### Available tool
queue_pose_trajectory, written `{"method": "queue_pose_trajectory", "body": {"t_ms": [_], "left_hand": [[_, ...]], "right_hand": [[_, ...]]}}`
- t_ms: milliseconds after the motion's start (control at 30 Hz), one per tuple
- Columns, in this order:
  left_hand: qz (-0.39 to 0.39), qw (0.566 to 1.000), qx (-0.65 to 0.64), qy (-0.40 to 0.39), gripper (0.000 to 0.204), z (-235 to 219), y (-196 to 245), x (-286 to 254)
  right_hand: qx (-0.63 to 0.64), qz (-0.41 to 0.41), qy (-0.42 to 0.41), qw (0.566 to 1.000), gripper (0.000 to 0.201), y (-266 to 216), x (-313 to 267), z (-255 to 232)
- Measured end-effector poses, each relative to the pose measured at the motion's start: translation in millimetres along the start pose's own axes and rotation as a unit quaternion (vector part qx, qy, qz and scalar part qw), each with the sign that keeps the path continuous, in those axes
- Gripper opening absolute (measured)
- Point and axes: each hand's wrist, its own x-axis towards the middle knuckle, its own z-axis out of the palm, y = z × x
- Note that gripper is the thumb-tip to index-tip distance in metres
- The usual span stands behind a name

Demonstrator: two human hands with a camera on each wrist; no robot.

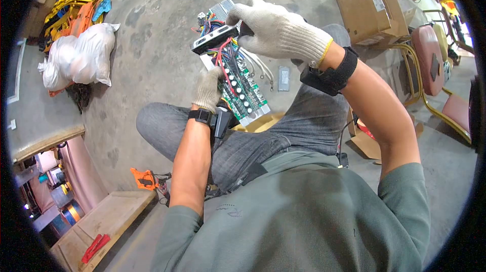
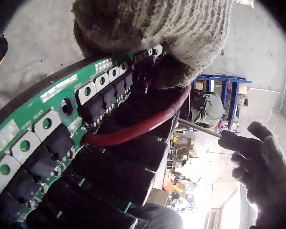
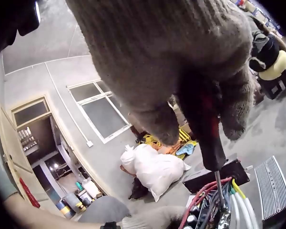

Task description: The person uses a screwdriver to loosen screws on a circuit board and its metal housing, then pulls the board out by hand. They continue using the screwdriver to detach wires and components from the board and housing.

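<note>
My gloved left hand (image 1: pixel 206 89) grips the side of a long green circuit board (image 1: pixel 242 90) over my lap, thumb on its top face. Several round capacitors line the board, and a thick red wire (image 2: pixel 138 133) arches over its parts in the left wrist view. Above the board, my gloved right hand (image 1: pixel 277 26) holds a screwdriver (image 3: pixel 210 138) by its black and red handle. Its metal shaft points down among the wires beside a black end plate (image 3: pixel 193 181). Red, yellow and white wires run through that plate. A finned metal case (image 1: pixel 223 8) lies just beyond.
A small grey rectangular piece (image 1: pixel 284 78) lies on the floor near my right knee. White bags (image 1: pixel 83 54) rest at the left, and an open cardboard box (image 1: pixel 362 9) and chairs (image 1: pixel 430 59) stand at the right. Red-handled pliers (image 1: pixel 95 248) lie on a wooden surface.
</note>
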Motion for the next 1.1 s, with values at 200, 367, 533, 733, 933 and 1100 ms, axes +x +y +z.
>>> {"method": "queue_pose_trajectory", "body": {"t_ms": [200,367,533,733,933,1100], "left_hand": [[-0.010,1.000,0.021,0.016,0.024,8.3,8.5,-5.5],[-0.024,0.999,0.019,0.023,0.024,5.4,6.7,-4.1],[0.008,1.000,0.002,0.013,0.023,3.7,2.3,-0.3],[-0.006,1.000,0.006,0.019,0.021,9.5,9.3,-7.2],[0.010,0.999,0.032,0.019,0.021,3.2,3.5,-1.4],[-0.010,0.999,0.003,0.031,0.021,12.4,11.6,-10.2]], "right_hand": [[0.031,0.016,-0.046,0.998,0.028,8.1,6.7,3.8],[-0.022,0.049,-0.029,0.998,0.023,-6.3,-1.9,-5.2],[0.019,0.042,-0.040,0.998,0.026,3.4,2.7,-1.7],[0.014,-0.015,-0.015,1.000,0.027,7.1,2.5,1.7],[0.018,-0.028,0.010,0.999,0.026,13.3,1.3,6.6],[0.024,-0.033,0.020,0.999,0.025,14.3,-0.4,5.3]]}}
